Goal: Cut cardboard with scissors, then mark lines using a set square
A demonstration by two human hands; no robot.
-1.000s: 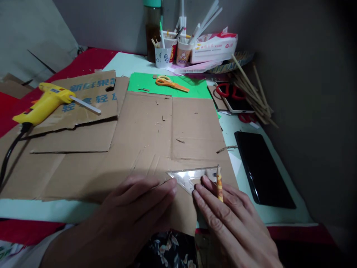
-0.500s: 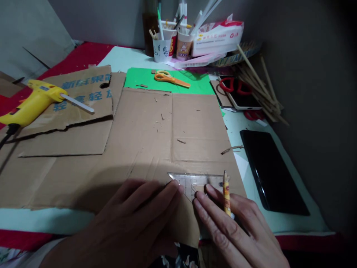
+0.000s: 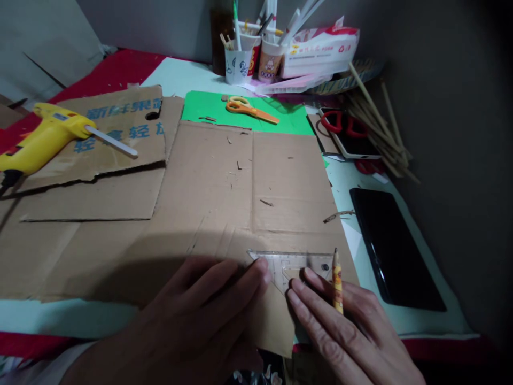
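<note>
A clear plastic set square (image 3: 276, 262) lies on brown cardboard (image 3: 208, 176) close to the front edge. At its left corner, the fingertips of my left hand (image 3: 212, 305) press down, closed together; the thumb is hidden. My right hand (image 3: 340, 321) has its fingertips on the set square around the cut-out. A yellow patterned pencil (image 3: 337, 283) stands between the fingers of that hand, its tip pointing away from me near the right end of the set square. Between my hands, a cardboard flap (image 3: 272, 326) reaches down over the table edge.
Left, a yellow glue gun (image 3: 50, 139) rests on printed cardboard (image 3: 128, 144). Orange scissors (image 3: 252, 110) lie on a green sheet (image 3: 292, 115). Cups (image 3: 238, 67) of pens stand behind. To the right are a black phone-like slab (image 3: 395, 246), red-handled scissors (image 3: 344, 124) and wooden sticks (image 3: 385, 128).
The whole view has shifted slightly, so things appear a little further right. The pencil and my right hand have moved slightly right against the set square, which keeps its place on the cardboard.
</note>
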